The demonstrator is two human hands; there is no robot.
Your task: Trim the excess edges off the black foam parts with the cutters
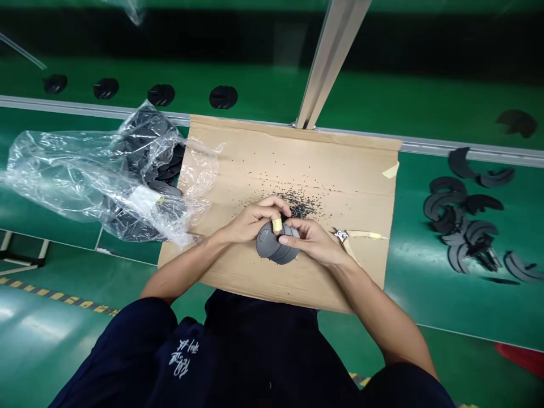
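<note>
My left hand (250,222) and my right hand (312,241) both grip a dark grey round plastic part (275,252) with overlapping curved layers, held low over the cardboard sheet (238,277). A strip of yellow tape (277,225) is wrapped round a left fingertip. My right thumb lies across the part's face, its fingers behind the edge. Just beyond my hands is a scatter of tiny black bits (300,204). To the right of my right hand, nippers (341,235) with pale handles lie on the cardboard, partly covered by my wrist.
A clear plastic bag (72,153) of dark parts lies at the left. Many curved dark pieces (459,221) are heaped on the green table (412,266) at the right. Several round dark parts (223,97) appear behind the metal rail (467,145). A metal post (327,62) rises at the back.
</note>
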